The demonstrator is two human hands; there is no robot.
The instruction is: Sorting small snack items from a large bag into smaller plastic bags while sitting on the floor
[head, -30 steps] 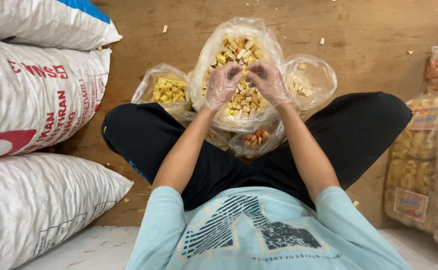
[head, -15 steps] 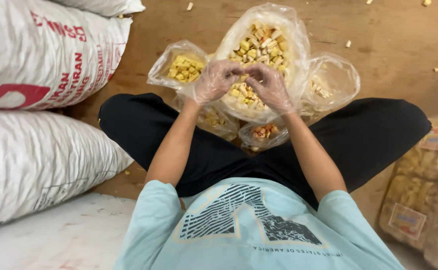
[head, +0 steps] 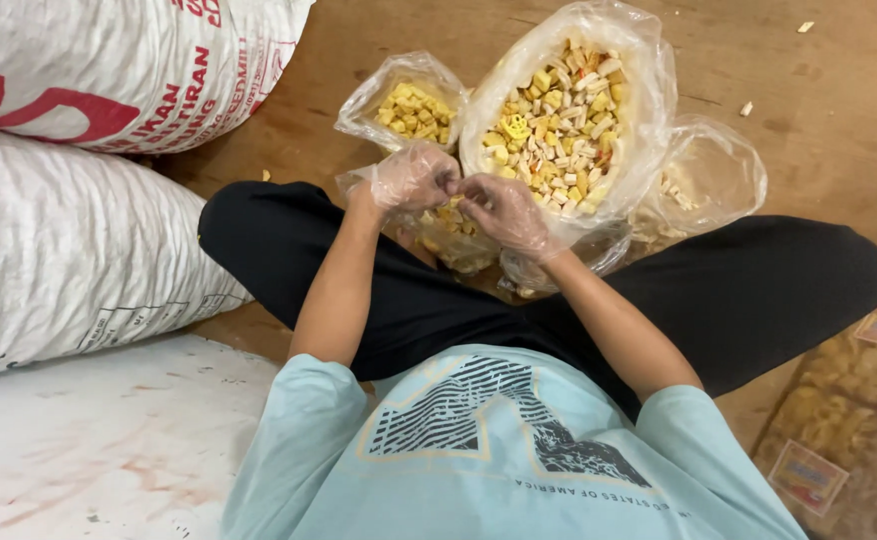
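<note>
Left hand [head: 411, 178] & right hand [head: 504, 210], both in thin clear gloves, meet fingertip to fingertip, pinching sth small (can't tell what). Big open bag of mixed crackers [head: 564, 110] lies just ahead-right, right hand nearer; smaller yellow bag [head: 411, 108] ahead-left.

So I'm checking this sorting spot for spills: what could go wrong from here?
The big open bag of mixed crackers leans between the knees, unsupported; a nudge from the left hand or right hand working at its rim could tip it. The small bag of yellow pieces also stands open, so sorts might mix. Crumbs already dot the floor, and more may follow.
</note>
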